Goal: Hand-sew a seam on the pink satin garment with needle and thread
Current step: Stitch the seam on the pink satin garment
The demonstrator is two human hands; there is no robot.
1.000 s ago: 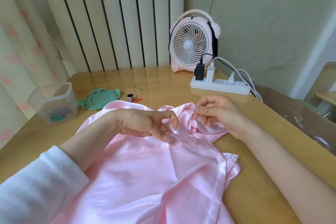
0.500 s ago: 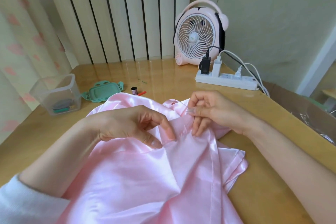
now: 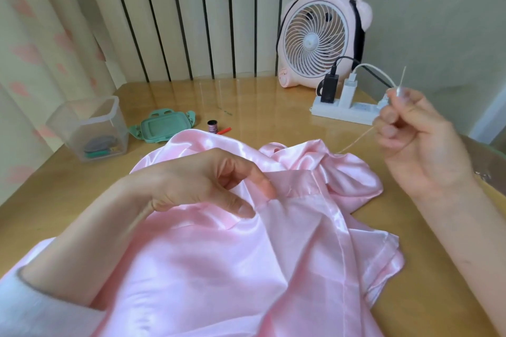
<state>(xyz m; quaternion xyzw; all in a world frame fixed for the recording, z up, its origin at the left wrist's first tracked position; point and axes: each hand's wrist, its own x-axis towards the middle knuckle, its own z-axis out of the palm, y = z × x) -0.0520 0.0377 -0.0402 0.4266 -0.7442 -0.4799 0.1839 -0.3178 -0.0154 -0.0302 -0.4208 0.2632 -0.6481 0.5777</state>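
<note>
Stitch pull-through on garment (image 3: 208,268), seam band pinned by left hand (image 3: 202,186).

Right hand (image 3: 419,139) is raised clear of the cloth, thumb and forefinger pinched on the needle (image 3: 402,78), point up; thread (image 3: 356,142) runs taut from it down toward the fold, which looks like drawing slack out of a stitch. Left hand's thumb and fingers clamp the band just beside the stitch site, probably so slippery satin does not pucker under tension. Garment lies bunched on the table (image 3: 273,107). Spool (image 3: 211,126) and box (image 3: 87,128) sit behind, well apart from the work.
</note>
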